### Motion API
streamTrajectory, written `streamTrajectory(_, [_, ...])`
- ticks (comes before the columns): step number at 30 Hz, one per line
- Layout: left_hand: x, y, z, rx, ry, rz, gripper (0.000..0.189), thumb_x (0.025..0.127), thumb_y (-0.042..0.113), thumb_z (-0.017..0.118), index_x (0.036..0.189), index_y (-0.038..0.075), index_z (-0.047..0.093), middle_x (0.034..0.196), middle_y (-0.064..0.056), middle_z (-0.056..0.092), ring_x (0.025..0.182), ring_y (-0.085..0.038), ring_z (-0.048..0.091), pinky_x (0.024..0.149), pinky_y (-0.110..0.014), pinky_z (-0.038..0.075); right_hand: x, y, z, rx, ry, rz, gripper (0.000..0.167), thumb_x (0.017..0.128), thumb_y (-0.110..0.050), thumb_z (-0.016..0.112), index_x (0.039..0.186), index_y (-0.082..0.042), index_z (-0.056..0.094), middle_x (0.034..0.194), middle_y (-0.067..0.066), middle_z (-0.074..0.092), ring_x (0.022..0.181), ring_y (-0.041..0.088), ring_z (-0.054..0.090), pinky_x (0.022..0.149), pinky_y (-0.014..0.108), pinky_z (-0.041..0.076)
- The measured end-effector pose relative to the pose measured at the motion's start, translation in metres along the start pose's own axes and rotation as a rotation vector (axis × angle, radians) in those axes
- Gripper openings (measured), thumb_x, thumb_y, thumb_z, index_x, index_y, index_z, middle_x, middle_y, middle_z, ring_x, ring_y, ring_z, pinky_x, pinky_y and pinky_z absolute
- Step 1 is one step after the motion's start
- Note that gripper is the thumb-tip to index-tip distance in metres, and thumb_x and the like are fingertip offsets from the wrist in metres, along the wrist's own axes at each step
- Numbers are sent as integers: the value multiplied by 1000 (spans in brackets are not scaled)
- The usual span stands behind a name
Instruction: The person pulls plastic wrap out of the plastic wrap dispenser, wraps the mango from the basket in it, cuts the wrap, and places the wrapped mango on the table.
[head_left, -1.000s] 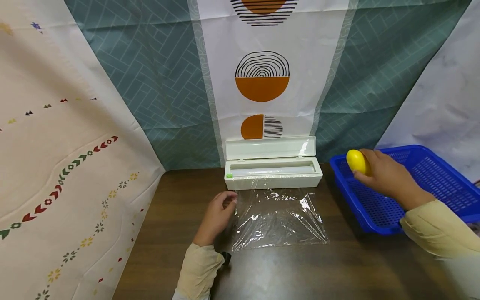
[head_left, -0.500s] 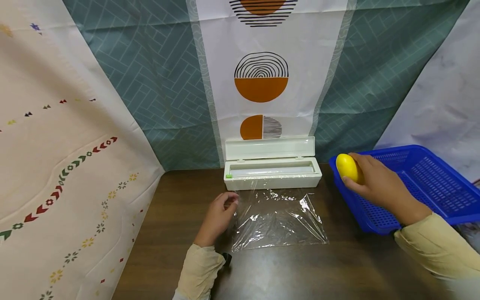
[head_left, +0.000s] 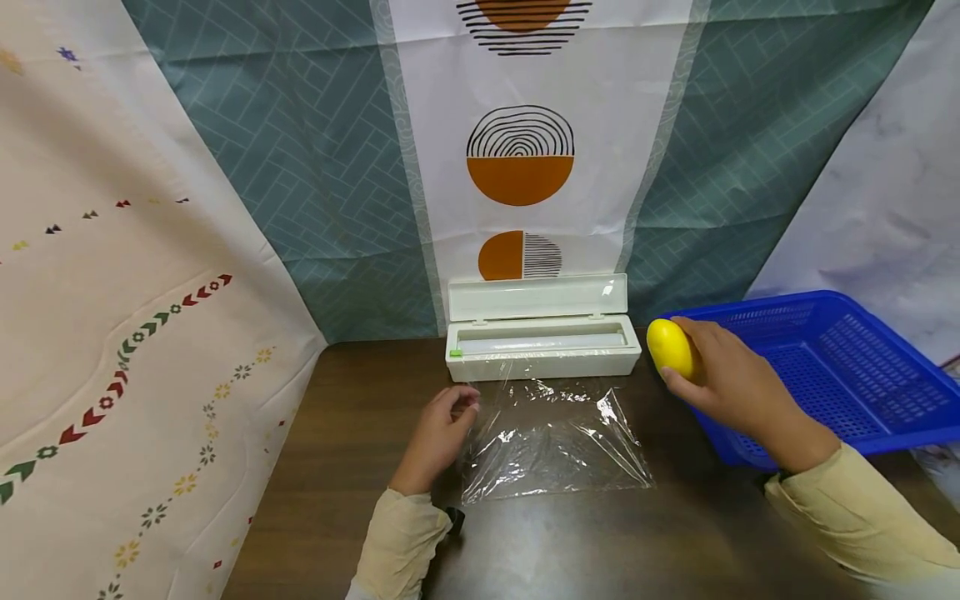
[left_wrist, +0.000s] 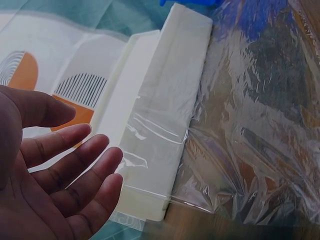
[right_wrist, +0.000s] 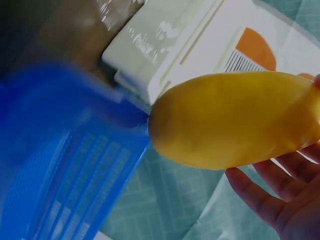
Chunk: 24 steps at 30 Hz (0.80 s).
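My right hand [head_left: 738, 385] grips a smooth yellow oval fruit [head_left: 670, 347], mango-like in shape, over the left rim of the blue basket. The fruit [right_wrist: 225, 120] fills the middle of the right wrist view, fingers along its lower side. A sheet of clear plastic wrap [head_left: 558, 454] lies wrinkled on the table, running out from the white wrap dispenser [head_left: 543, 367], whose lid is up. By the sheet's left edge my left hand [head_left: 435, 435] rests with loosely curled fingers. In the left wrist view those fingers [left_wrist: 82, 182] hold nothing.
The blue perforated basket [head_left: 892, 367] stands at the right of the brown wooden table [head_left: 337, 475]. A patterned cloth [head_left: 521, 179] hangs behind the dispenser. Pale flowered fabric [head_left: 150, 375] borders the left side.
My right hand has carried the yellow fruit left and slightly down, from above the basket to its left rim. The left hand and the plastic wrap stay in place.
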<state>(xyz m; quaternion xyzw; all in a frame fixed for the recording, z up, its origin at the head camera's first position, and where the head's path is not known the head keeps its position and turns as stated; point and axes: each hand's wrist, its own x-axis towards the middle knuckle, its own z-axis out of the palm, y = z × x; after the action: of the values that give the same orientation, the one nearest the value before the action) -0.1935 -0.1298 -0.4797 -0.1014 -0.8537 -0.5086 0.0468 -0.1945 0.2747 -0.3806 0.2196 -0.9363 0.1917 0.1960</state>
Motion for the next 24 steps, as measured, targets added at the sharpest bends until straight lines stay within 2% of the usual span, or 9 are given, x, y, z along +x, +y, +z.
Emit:
streamTrajectory(5, [-1, 1, 2, 9, -2, 13, 19, 101, 7, 64, 118, 4, 70, 111, -7, 68, 103, -23, 66, 90, -40, 55, -1, -12, 10, 54, 10, -28, 67, 86, -20, 79, 143, 2, 51, 121, 20, 64, 94, 30, 60, 76, 52, 53])
streamTrajectory(11, [-1, 4, 4, -3, -16, 25, 19, 100, 7, 65, 118, 5, 70, 110, -7, 68, 101, -22, 66, 90, -38, 56, -5, -22, 26, 130, 22, -19, 66, 87, -17, 79, 144, 1, 51, 120, 18, 64, 91, 27, 59, 75, 49, 52])
streamTrajectory(19, [-1, 6, 8, 6, -18, 42, 18, 99, 6, 65, 116, 4, 71, 108, -6, 67, 99, -21, 66, 88, -36, 56, -6, -34, 54, 265, 24, 13, 65, 90, -14, 77, 146, -1, 49, 126, 17, 62, 101, 28, 61, 86, 53, 52])
streamTrajectory(24, [-1, 8, 11, 17, -34, 50, 18, 100, 7, 64, 116, 3, 71, 108, -6, 67, 99, -21, 66, 87, -36, 56, -5, -41, 66, 308, 24, 17, 65, 90, -10, 77, 146, 2, 47, 126, 18, 61, 103, 29, 63, 87, 54, 56])
